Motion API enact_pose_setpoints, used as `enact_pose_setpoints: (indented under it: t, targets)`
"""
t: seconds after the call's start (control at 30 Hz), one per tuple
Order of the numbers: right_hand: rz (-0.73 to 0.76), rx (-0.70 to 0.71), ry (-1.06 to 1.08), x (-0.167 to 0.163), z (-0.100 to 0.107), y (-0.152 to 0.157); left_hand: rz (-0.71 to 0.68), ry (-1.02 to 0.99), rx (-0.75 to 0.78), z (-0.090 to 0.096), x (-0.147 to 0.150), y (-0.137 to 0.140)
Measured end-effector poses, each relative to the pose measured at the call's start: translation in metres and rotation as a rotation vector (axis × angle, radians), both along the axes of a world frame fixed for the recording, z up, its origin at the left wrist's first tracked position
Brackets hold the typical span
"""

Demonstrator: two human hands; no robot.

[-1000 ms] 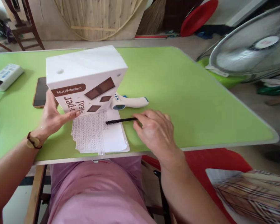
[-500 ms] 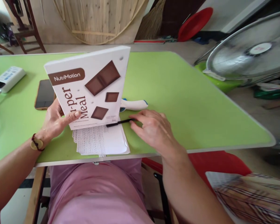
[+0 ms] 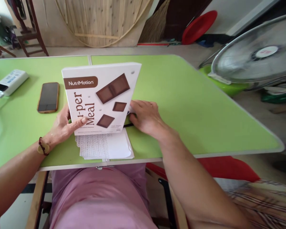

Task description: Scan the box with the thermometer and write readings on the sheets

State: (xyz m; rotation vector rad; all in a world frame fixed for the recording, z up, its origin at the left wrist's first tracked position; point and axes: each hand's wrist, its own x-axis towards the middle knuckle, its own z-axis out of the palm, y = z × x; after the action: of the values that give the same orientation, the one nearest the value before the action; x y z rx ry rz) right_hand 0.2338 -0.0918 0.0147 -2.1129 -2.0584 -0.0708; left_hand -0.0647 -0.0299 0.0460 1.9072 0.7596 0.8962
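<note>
Holding the NutriMotion box (image 3: pixel 101 98) upright with my left hand (image 3: pixel 58 128), I pinch it at its lower left side: my thumb presses on the front panel beside the lettering, and my other fingers go behind it. The box stands over the upper part of the stack of handwritten sheets (image 3: pixel 106 146), near the table's (image 3: pixel 205 121) front edge; I cannot tell whether its base rests on the paper or hangs just above.

Half a second ago the box stood farther left and my right hand (image 3: pixel 146 116) was at the end of the black pen (image 3: pixel 128 125). Now the box has shifted to the right, so it hides more of the pen, and only a short dark length shows between box and thumb. The smartphone (image 3: pixel 48 97), which the box and my left hand partly covered, lies in full view on the left.

My right hand has moved up and inward, its fingers curled by the box's right edge. A white sliver of the infrared thermometer (image 3: pixel 129 110) shows there, where the handle was plain before. I cannot tell whether those fingers pinch it or only lie against it. As I judge it, the work has passed from the pen to this spot, with my left hand alone steadying the box.
</note>
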Motion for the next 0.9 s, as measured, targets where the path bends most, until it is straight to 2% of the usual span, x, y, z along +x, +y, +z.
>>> enact_pose_setpoints:
  t: [0.13,0.23,0.4,0.53,0.67,0.77,0.9]
  targets:
    - [0.016,0.012,0.022,-0.002,0.001,0.000,-0.031,-0.039,-0.038,0.001,0.003,-0.002]
    - [0.047,0.075,0.030,0.001,-0.003,-0.001,-0.040,-0.027,-0.048,0.001,0.004,-0.001]
    - [0.125,0.272,0.120,0.007,-0.013,-0.002,-0.038,-0.028,-0.075,-0.004,0.001,0.002]
    - [0.019,0.483,0.257,0.007,-0.007,-0.009,-0.021,0.010,-0.041,-0.006,-0.001,0.004]
    - [-0.160,0.694,0.628,-0.008,0.014,-0.024,-0.024,0.042,-0.023,-0.006,-0.002,0.004]
    - [-0.074,0.771,1.055,-0.033,0.033,-0.040,-0.026,0.043,-0.023,-0.007,-0.003,0.005]
    - [0.078,0.612,1.588,-0.071,0.052,-0.059,-0.014,0.035,-0.026,-0.010,-0.004,0.006]
